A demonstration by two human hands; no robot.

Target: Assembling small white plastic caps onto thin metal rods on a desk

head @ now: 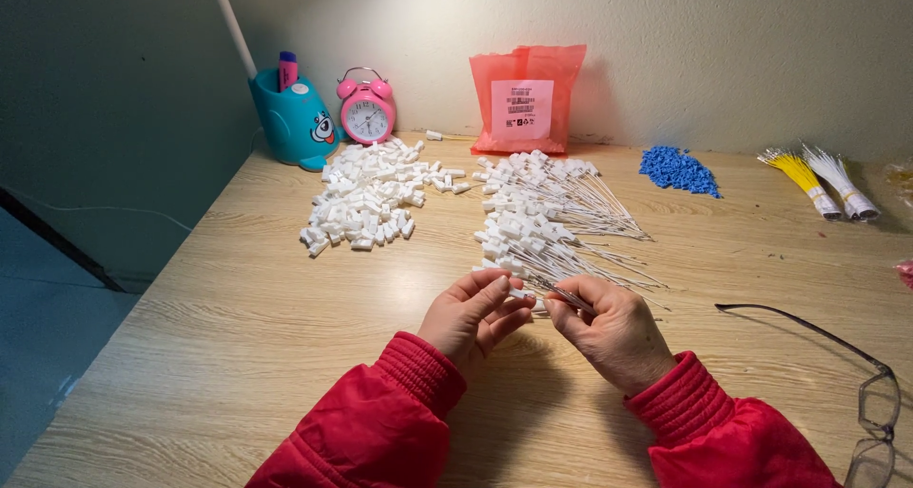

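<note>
My left hand pinches a small white plastic piece between thumb and fingers, near the table's front middle. My right hand sits close beside it and grips a thin wire whose end meets the white piece. Both sleeves are red. Just beyond the hands lies a pile of white pieces with wires attached. A heap of loose white plastic pieces lies to its left.
On the wooden table: a teal pen holder, a pink alarm clock, a red plastic bag, a heap of blue pieces, yellow and white wire bundles, and eyeglasses at front right.
</note>
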